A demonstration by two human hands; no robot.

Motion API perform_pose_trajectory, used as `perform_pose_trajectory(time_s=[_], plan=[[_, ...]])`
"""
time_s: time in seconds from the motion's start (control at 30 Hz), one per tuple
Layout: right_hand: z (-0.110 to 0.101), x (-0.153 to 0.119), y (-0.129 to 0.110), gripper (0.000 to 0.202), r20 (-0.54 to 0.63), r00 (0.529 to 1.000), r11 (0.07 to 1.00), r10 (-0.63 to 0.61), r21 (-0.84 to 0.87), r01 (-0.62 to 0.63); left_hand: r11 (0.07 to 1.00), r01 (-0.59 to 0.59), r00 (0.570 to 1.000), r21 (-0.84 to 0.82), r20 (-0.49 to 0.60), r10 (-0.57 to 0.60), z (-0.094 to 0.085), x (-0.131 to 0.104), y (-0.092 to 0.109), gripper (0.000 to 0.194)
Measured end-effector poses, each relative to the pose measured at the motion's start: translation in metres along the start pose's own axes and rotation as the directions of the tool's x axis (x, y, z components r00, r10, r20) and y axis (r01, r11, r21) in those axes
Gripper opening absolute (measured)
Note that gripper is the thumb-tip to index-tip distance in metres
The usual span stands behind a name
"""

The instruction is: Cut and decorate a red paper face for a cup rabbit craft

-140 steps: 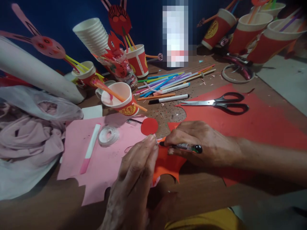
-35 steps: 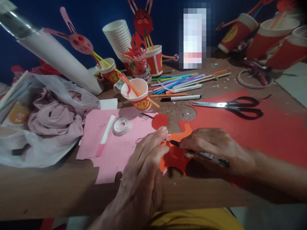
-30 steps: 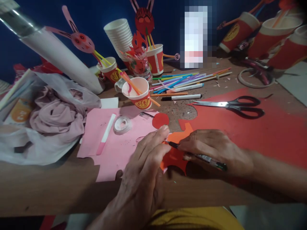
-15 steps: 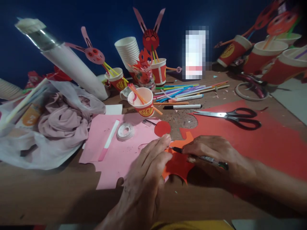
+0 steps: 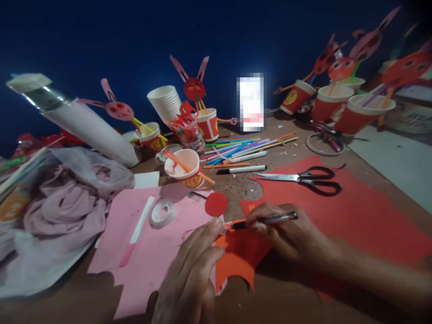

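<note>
My right hand [image 5: 286, 234] grips a pen [image 5: 278, 217], its dark tip on the near edge of an orange paper piece [image 5: 236, 256] with curved cut-outs. My left hand [image 5: 192, 265] lies stretched out, its fingertips pressing on the left side of that piece. Something small and pale shows at the fingertips, too small to make out. Just beyond them sits a red paper disc [image 5: 216, 204]. Under the left hand spreads a pink sheet [image 5: 155, 256], which carries a roll of clear tape [image 5: 163, 213] and a pink-and-white marker [image 5: 137, 229].
Scissors [image 5: 300, 177] lie on a red sheet [image 5: 340, 225] to the right. Behind are colored sticks [image 5: 249, 150], a black-and-white marker [image 5: 241, 170] and a paper cup [image 5: 184, 166]. Decorated cups [image 5: 330, 105] stand at the back right; a plastic bag [image 5: 67, 216] is at left.
The view has tilted up and shifted right, so things sit lower and further left. The pen has swung to lie flatter, its tip still by my left fingertips.
</note>
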State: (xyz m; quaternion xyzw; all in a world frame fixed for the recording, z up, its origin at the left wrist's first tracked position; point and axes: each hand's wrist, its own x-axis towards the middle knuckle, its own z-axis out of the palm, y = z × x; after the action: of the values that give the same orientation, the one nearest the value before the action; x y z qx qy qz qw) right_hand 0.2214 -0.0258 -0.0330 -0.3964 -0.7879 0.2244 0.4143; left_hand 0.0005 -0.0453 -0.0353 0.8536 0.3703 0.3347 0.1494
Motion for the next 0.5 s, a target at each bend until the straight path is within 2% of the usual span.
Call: perform_pose_trajectory(time_s=[0.1,0.27,0.4,0.5], plan=[[0.0,0.0,0.001,0.019,0.019,0.999,0.999,0.032,-0.03,-0.032,1.0,0.01,0.998,0.012,-0.054,-0.009,0.005,0.0,-0.002,0.043],[-0.001,0.002,0.002,0.02,0.025,0.998,0.998,0.06,-0.011,-0.059,0.995,-0.027,0.996,0.101,-0.079,0.035,0.005,0.002,-0.006,0.034],[-0.002,0.001,0.003,0.017,-0.051,0.998,0.995,0.048,0.091,-0.044,0.977,-0.142,0.988,0.16,-0.035,0.149,0.0,0.005,-0.005,0.028],[-0.003,-0.001,0.001,0.016,-0.118,0.985,0.988,0.123,0.112,-0.11,0.978,-0.115,0.987,0.172,-0.088,0.131,0.0,0.015,0.001,0.028]])
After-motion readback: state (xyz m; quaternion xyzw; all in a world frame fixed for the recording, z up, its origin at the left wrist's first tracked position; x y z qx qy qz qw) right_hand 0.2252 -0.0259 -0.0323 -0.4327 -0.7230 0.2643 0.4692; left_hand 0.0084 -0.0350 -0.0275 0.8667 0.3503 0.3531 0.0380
